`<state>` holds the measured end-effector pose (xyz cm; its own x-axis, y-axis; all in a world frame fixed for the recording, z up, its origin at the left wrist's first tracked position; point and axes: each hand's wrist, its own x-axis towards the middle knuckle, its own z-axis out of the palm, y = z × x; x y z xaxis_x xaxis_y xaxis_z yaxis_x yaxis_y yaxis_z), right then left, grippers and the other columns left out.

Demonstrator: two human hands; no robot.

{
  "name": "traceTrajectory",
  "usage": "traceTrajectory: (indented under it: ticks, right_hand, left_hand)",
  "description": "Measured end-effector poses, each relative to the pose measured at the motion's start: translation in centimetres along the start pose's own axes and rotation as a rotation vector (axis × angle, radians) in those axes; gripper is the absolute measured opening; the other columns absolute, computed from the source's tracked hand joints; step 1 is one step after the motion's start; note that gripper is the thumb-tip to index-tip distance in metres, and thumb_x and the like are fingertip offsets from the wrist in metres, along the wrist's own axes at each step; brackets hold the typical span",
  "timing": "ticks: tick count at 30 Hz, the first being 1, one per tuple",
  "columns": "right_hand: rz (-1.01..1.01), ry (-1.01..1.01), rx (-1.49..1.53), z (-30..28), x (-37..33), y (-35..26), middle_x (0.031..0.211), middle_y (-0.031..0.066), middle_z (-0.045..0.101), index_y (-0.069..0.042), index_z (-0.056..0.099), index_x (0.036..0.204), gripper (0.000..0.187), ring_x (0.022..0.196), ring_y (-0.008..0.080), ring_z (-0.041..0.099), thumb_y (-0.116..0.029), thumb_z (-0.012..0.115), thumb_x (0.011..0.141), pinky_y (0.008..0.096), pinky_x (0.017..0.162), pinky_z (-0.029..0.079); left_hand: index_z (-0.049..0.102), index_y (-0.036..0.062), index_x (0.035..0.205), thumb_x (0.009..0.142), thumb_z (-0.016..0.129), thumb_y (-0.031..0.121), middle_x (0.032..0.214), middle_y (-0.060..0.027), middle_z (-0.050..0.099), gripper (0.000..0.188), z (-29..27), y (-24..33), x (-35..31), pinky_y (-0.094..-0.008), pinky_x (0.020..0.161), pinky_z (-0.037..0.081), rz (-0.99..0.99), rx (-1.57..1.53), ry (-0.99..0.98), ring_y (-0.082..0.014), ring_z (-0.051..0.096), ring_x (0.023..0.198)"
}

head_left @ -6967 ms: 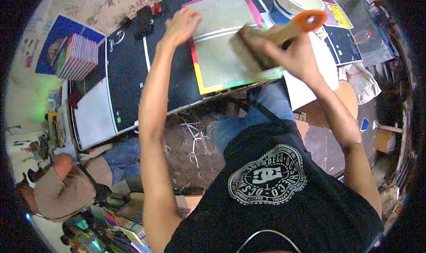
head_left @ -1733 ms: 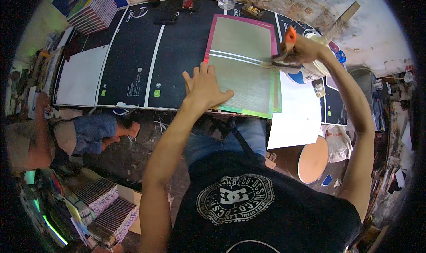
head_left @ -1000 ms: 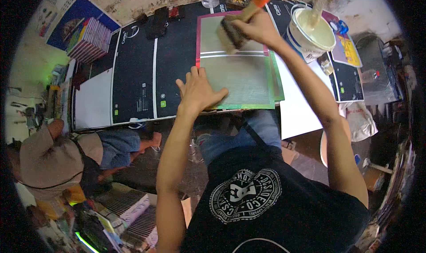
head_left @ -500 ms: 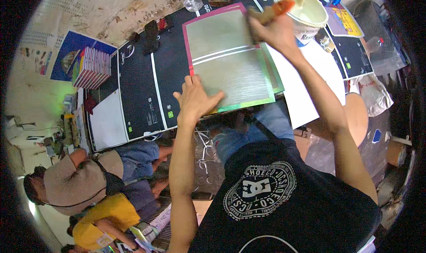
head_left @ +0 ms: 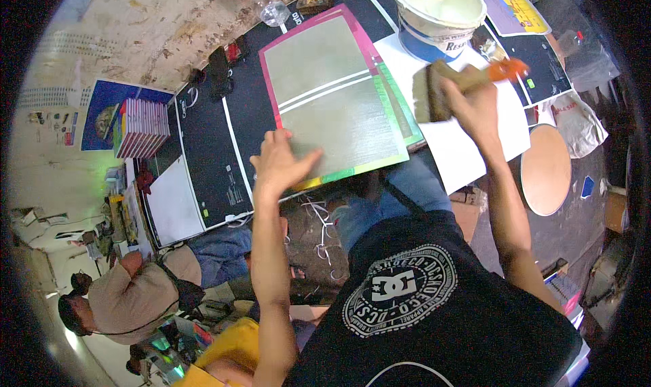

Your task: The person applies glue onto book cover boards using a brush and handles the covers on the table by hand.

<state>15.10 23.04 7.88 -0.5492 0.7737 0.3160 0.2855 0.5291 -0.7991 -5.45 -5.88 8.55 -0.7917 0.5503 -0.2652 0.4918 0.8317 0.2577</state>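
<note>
A wide paste brush (head_left: 434, 92) with an orange handle end is gripped in my right hand (head_left: 478, 105), over a white paper sheet (head_left: 454, 156). Its broad bristles point left, toward the stack. Fingers spread, my left hand (head_left: 281, 163) presses on the near left corner of a grey, wet-looking sheet (head_left: 332, 119). Pink and green borders frame that sheet, and two white stripes cross it. More sheets with similar borders show beneath its right side. Just beyond the brush stands a white bucket (head_left: 437, 31) with pale, creamy stuff inside.
Black printed board (head_left: 210, 136) covers the table. A clear bottle (head_left: 271, 10) and a small box (head_left: 315, 0) lie at the far edge. Stacked books (head_left: 144, 126) stand at the left. A round wooden board (head_left: 546, 170) sits at the right. Two people (head_left: 135, 292) are at the lower left.
My right hand has brought the brush from the grey sheet's far right edge nearer and rightward, over the white paper. My left hand stays at the sheet's corner. The whole view has shifted slightly.
</note>
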Motion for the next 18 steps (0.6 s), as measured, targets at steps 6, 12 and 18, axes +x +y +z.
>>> traceTrajectory:
  ticks: [6,12,18]
  right_hand:
    - [0.022,0.119,0.268,-0.2,0.9,-1.5,0.071,0.004,0.06,0.001,0.059,0.08,0.022,0.066,0.0089,0.053,-0.017,0.071,0.082,0.025,0.058,0.043]
    - [-0.033,-0.158,0.284,13.4,7.1,-6.6,0.066,0.014,0.063,0.0,0.062,0.08,0.037,0.066,0.0272,0.066,-0.037,0.063,0.079,0.0393,0.061,0.051]
    - [-0.224,-0.384,-0.036,17.9,8.9,-5.9,0.072,0.0152,0.067,-0.005,0.065,0.084,0.028,0.069,0.0344,0.067,-0.033,0.064,0.078,0.0452,0.067,0.054]
  left_hand:
    - [0.063,0.0006,0.107,0.079,0.065,0.032,0.103,-0.0079,0.065,0.043,-0.6,-4.6,10.3,-0.0338,0.064,0.045,-0.095,-0.479,0.247,-0.0199,0.062,0.075]
    - [0.066,0.0017,0.095,0.079,0.063,0.027,0.081,-0.0024,0.061,0.03,-0.9,-4.3,12.9,-0.0189,0.04,0.031,-0.339,-0.794,-0.096,-0.0077,0.05,0.064]
    - [0.066,0.004,0.093,0.078,0.064,0.026,0.082,-0.0022,0.061,0.027,-0.6,-4.2,12.4,-0.0213,0.042,0.029,-0.348,-0.766,-0.074,-0.0091,0.05,0.064]
